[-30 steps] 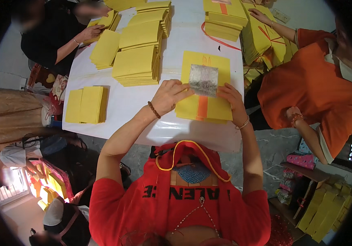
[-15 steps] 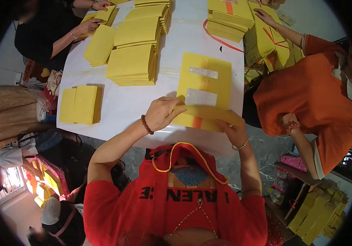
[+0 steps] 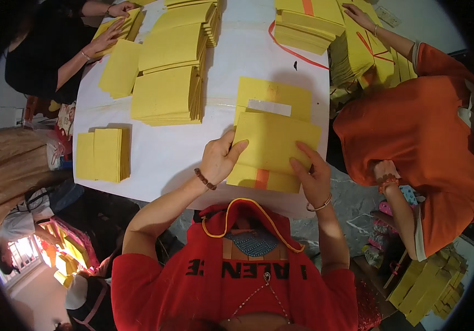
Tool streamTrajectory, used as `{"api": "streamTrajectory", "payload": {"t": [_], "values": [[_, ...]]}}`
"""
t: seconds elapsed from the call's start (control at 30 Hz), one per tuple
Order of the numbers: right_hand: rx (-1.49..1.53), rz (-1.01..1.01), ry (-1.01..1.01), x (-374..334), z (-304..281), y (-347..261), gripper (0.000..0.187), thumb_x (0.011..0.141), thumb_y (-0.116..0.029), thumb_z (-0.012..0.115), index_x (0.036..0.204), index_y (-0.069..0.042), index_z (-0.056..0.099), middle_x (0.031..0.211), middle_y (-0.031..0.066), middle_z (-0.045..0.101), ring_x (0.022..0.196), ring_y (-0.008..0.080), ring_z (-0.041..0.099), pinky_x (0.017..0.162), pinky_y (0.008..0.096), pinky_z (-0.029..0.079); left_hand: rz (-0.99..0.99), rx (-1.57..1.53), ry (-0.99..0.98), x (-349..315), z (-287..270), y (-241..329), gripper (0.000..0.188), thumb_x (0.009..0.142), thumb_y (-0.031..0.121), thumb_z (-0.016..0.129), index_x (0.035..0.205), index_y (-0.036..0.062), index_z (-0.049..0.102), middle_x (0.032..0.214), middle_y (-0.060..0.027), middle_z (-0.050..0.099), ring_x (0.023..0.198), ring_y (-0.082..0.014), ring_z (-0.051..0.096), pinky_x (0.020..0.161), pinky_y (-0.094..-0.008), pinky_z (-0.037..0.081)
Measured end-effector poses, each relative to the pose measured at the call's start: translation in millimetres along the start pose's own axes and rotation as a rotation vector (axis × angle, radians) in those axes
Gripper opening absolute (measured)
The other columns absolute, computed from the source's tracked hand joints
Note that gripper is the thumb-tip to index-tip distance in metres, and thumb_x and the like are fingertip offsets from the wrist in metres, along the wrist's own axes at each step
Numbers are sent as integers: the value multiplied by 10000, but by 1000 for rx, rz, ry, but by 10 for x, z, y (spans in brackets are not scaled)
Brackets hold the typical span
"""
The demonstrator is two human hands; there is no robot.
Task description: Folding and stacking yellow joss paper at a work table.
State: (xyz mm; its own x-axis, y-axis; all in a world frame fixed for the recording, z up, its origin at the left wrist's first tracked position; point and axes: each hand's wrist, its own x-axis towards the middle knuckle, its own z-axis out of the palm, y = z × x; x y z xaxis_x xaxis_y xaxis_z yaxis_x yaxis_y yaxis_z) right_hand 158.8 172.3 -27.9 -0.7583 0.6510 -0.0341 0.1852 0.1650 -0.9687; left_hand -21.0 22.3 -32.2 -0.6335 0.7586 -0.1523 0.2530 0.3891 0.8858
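Note:
Both my hands hold a yellow paper sheet (image 3: 277, 140), its plain face up, over a larger yellow paper (image 3: 248, 177). My left hand (image 3: 221, 159) grips its left edge, thumb on top. At its right edge, my right hand (image 3: 314, 174) has the thumb and fingers on the surface, the rest tucked by the edge. Beyond the held sheet, the larger paper shows a silver patch (image 3: 270, 107) and a faint orange mark; an orange stripe (image 3: 262, 179) shows on the near side. The held sheet hides the middle.
Tall yellow paper stacks (image 3: 165, 96) stand left of centre, a smaller stack (image 3: 104, 154) nearer left. Another stack (image 3: 306, 33) with a red ribbon (image 3: 286, 49) lies far right. A person in black handles paper at far left; a person in orange (image 3: 408, 132) stands right.
The held sheet was seen nearly edge-on and now shows its broad face, covering the near silver patch. My right hand's fingers have come onto its surface. The person in black shifted a hand.

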Motion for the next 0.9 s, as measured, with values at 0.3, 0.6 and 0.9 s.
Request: {"api": "streamTrajectory", "payload": {"t": [0.3,0.6,0.9], "values": [[-241,-36,40,57,57,-139,305,815,-44,602,1119,-29,589,895,149,601,765,209,603,635,274,463,-124,-242,64,-202,55,-89,262,882,131,570,1110,4,546,588,10,454,509,-63,373,460,-227,324],[-205,87,76,121,93,-178,300,824,-56,596,1123,-25,587,836,133,577,694,183,564,613,275,444,86,-203,89,-133,-17,91,433,865,98,576,1274,48,444,709,-84,562,535,-135,470,514,-249,394],[-182,136,110,154,131,-151,314,812,-63,594,1124,-29,588,806,126,571,669,175,547,592,267,429,-38,-101,38,-100,15,49,356,848,121,624,1190,49,560,736,-31,554,632,-74,426,575,-220,369]]}}
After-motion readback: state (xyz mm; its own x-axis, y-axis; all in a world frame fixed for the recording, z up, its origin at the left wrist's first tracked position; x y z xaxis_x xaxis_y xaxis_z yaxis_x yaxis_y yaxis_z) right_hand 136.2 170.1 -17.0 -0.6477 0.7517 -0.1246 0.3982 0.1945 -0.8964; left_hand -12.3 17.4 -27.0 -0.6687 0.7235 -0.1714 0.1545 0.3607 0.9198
